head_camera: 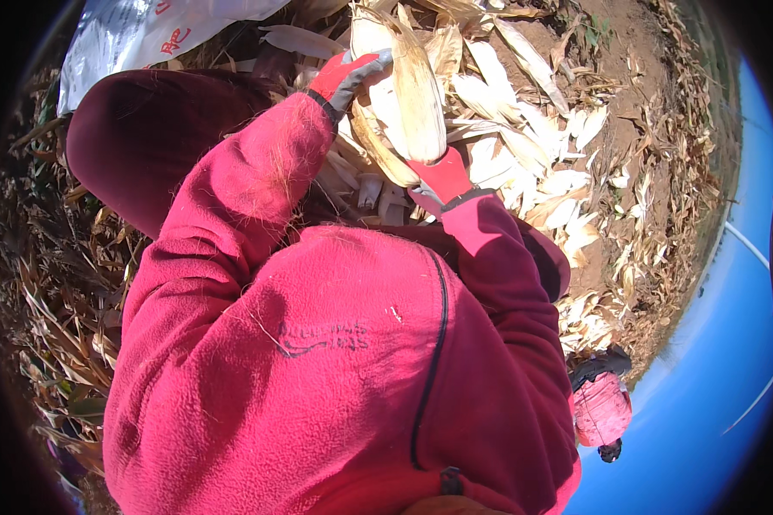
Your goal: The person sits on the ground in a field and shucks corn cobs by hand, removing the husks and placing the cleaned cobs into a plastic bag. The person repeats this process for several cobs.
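A dry, pale corn ear in its husk [419, 103] is held between my two gloved hands. My right hand [446, 177], in a red and grey work glove, grips its lower end. My left hand [348, 74], gloved alike, has its fingers against the husk leaves on the ear's left side, with the thumb pointing across them. Some husk leaves stand away from the ear, and one hangs loose [377, 148] along its lower left. No bare kernels can be made out, partly because of glare. Below the hands lie scattered dry corn husks [489, 154].
A white plastic sack [161, 32] with red writing lies at the upper left, beside my bent knee [148, 129]. Dry corn stalks [58, 309] cover the ground at left. Bare soil [625, 77] shows at right. Another person [602, 405] in pink is farther off at lower right.
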